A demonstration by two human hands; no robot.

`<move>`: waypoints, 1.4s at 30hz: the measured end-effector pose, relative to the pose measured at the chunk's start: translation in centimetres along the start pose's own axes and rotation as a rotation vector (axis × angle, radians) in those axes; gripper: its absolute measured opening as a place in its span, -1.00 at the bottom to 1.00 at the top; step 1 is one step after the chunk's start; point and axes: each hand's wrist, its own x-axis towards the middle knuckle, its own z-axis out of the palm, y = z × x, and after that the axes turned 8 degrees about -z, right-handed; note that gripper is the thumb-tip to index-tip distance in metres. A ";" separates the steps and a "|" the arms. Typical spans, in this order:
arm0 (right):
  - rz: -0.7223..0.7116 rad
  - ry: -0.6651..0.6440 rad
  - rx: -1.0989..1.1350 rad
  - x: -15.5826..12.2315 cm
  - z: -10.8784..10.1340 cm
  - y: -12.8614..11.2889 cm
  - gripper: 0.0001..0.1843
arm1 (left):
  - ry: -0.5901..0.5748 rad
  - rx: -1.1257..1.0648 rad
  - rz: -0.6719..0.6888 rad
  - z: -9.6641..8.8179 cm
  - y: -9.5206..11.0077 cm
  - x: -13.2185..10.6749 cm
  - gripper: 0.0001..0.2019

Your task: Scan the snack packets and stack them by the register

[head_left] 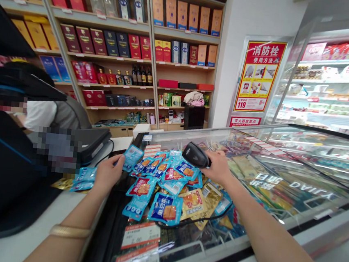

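Note:
My left hand (109, 173), below a gold bracelet on the wrist, pinches a small blue snack packet (132, 158) with its printed back showing. In my right hand (218, 166) is a black handheld barcode scanner (196, 155), its head pointing left over the pile. Between and below both hands, several blue snack packets (165, 208) lie heaped on the glass freezer lid (182, 247), some with red or dark blue labels. Gold packets (192, 203) lie at the pile's right side. Left of my left hand, more blue packets (84, 178) rest on the white counter (71, 203).
A black checkout terminal (0, 172) stands at the left, with a person (62, 112) partly hidden behind it. The scanner's black cable (212, 218) curves across the lid. Shelves of boxed bottles (109, 42) line the back wall. A lit refrigerated display (336, 85) is at the right.

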 end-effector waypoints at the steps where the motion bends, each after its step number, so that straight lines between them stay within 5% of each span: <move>1: -0.015 0.005 0.009 0.0 0.0 -0.1 -0.76 | -0.024 -0.106 -0.056 0.1 0.1 -0.1 -0.62; 4: -0.090 0.029 0.061 0.1 -0.1 -0.6 -0.76 | -0.122 -0.258 -0.129 0.3 0.6 -0.8 -0.55; 9: -0.240 0.009 0.155 0.0 -0.2 -2.0 -0.71 | -0.138 -0.066 0.105 0.4 1.9 -1.7 -0.65; 14: -0.334 -0.062 0.183 -0.1 -0.4 -3.6 -0.68 | -0.183 -0.039 0.173 0.2 2.6 -2.2 -0.64; 25: -0.336 -0.202 0.157 -0.1 -0.9 -4.7 -0.67 | -0.140 -0.011 0.217 0.2 2.9 -2.9 -0.68; 42: -0.331 -0.216 0.163 -0.1 -1.1 -5.1 -0.69 | -0.132 0.031 0.243 0.1 3.2 -2.9 -0.71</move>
